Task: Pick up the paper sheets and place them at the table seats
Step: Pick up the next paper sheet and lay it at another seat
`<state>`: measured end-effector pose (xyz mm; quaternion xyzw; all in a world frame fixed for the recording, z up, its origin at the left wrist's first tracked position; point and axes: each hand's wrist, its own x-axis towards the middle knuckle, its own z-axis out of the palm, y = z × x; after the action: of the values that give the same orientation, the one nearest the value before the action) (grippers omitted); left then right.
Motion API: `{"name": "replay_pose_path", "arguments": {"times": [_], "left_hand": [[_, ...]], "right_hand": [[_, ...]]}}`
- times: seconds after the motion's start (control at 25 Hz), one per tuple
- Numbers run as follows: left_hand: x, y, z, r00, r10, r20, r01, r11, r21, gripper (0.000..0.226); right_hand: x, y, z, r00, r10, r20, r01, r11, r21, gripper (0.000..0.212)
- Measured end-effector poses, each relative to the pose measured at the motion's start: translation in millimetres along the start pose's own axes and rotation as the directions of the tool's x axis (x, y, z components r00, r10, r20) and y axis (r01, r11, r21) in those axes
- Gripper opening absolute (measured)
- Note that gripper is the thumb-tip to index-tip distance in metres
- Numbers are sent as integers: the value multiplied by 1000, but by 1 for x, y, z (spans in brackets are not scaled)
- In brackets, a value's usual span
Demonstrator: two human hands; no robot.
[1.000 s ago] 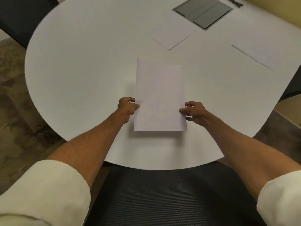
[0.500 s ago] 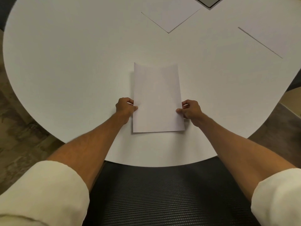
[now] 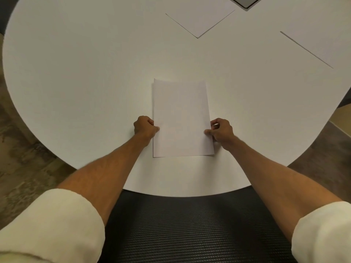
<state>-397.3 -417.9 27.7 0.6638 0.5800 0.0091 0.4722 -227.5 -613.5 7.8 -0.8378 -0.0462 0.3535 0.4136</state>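
Sheet (image 3: pixel 181 118) lies flat on the white table (image 3: pixel 85 76), portrait, near the near rim and centred in front of the person. Far edge bows up slightly; near edge sits down on the top.

Left hand (image 3: pixel 145 127) closed in a pinch on the sheet's left edge, thumb tip over the paper, fingers curled. Right hand (image 3: pixel 221 130) same on the right edge: thumb on top, fingers curled in, knuckles on the table. Both grip at the lower half of the sheet.

Two more sheets on the far side, well apart from the held one: sheet 2 (image 3: pixel 199 18) turned diagonal, corner pointing this way; sheet 3 (image 3: pixel 319 29) far right, long edge running diagonally. Grey panel (image 3: pixel 245 0) in the table at the top edge, just beyond sheet 2.

Black mesh chair (image 3: pixel 190 230) below the near rim, between the forearms. Cream sleeves rolled up on both arms.
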Motion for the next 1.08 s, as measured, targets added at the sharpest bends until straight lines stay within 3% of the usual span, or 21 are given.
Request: {"name": "replay_pose_path", "arguments": {"times": [1.08], "left_hand": [[2, 0, 2, 999, -2, -39, 4, 998, 68, 25]], "right_hand": [[-4, 1, 3, 995, -10, -96, 9, 1000, -5, 31]]}}
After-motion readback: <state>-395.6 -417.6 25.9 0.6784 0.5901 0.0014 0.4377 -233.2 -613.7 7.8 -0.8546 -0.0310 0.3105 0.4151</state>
